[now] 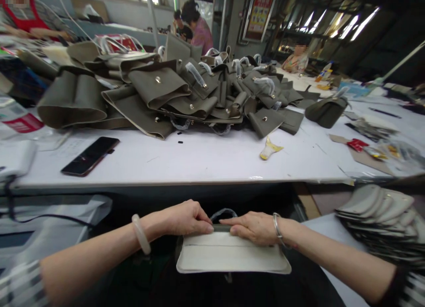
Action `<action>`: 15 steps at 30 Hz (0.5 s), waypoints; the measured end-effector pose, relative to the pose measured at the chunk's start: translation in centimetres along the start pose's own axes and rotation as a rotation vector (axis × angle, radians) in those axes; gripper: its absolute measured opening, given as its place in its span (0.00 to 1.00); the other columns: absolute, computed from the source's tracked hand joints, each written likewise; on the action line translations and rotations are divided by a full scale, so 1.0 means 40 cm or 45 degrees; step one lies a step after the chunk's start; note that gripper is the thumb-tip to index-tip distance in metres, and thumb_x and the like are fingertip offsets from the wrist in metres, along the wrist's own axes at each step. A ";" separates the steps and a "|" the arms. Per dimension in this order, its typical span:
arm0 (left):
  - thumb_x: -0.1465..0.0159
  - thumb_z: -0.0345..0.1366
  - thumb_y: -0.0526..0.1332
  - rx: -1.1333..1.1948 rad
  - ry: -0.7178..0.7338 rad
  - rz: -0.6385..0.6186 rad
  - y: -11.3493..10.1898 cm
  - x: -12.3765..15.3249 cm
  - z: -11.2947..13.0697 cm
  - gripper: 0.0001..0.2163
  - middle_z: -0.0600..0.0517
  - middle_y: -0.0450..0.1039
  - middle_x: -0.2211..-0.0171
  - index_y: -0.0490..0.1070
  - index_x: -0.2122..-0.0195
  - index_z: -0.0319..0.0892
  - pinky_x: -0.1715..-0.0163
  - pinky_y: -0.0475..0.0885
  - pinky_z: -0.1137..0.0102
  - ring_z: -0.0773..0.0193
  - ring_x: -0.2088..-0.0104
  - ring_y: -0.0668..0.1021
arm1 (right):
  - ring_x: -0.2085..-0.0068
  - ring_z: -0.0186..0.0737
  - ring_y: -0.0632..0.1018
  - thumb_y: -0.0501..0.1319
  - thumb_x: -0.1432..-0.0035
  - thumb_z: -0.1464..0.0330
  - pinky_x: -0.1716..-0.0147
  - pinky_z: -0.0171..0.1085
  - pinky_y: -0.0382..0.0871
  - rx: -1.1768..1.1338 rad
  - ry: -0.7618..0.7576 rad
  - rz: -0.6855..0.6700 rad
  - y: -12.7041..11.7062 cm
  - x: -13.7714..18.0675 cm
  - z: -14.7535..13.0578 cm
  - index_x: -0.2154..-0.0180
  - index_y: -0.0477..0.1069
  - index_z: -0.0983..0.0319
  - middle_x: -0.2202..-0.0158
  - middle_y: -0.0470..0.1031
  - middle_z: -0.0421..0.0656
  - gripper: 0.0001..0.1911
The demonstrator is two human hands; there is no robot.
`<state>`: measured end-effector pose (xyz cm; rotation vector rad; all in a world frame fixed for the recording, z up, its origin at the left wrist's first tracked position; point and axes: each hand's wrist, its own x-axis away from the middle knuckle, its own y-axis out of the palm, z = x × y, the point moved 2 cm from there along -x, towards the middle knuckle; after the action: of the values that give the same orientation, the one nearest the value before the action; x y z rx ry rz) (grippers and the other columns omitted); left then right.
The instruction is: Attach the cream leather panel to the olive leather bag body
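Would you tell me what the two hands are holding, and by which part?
Both the left hand and right hand grip a pale grey bag panel along its top edge, one at each side of the middle.

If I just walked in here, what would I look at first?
Probably the big heap of olive-green bag pieces piled across the back of the white table. Then, down in front below the table edge, the left hand and right hand pressing on the top edge of a pale flat bag panel. A black phone lies on the table to the left.
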<state>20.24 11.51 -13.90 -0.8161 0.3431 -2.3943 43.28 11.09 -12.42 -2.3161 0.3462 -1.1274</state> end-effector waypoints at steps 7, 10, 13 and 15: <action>0.41 0.45 0.60 -0.101 -0.005 0.010 0.008 -0.016 -0.008 0.15 0.57 0.70 0.81 0.83 0.67 0.43 0.78 0.58 0.72 0.66 0.77 0.66 | 0.44 0.58 0.75 0.53 0.37 0.49 0.43 0.56 0.65 -0.257 -0.114 0.121 0.006 -0.053 -0.029 0.41 0.68 0.47 0.42 0.73 0.44 0.26; 0.41 0.44 0.60 -0.105 0.042 0.024 0.008 -0.016 -0.004 0.17 0.54 0.81 0.63 0.80 0.54 0.45 0.64 0.68 0.72 0.59 0.63 0.77 | 0.43 0.56 0.74 0.61 0.45 0.44 0.39 0.52 0.61 -0.431 -0.031 0.343 0.008 -0.022 0.029 0.46 0.74 0.51 0.44 0.75 0.43 0.29; 0.41 0.41 0.61 -0.075 0.111 0.059 0.013 -0.011 0.016 0.22 0.52 0.79 0.52 0.73 0.46 0.45 0.56 0.69 0.71 0.57 0.55 0.78 | 0.37 0.51 0.67 0.47 0.43 0.37 0.34 0.48 0.53 -0.706 0.139 0.786 0.055 0.048 0.116 0.44 0.72 0.56 0.40 0.71 0.45 0.40; 0.41 0.39 0.61 -0.043 0.208 0.094 0.022 -0.012 0.041 0.18 0.51 0.78 0.52 0.74 0.50 0.45 0.53 0.69 0.69 0.57 0.53 0.78 | 0.34 0.52 0.63 0.28 0.42 0.38 0.33 0.53 0.49 -0.922 0.329 1.078 0.135 0.095 0.168 0.42 0.68 0.62 0.40 0.70 0.51 0.50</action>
<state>21.97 11.00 -13.20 -0.6129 0.4710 -2.3966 50.92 7.32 -16.44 -2.1244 1.8746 -0.9108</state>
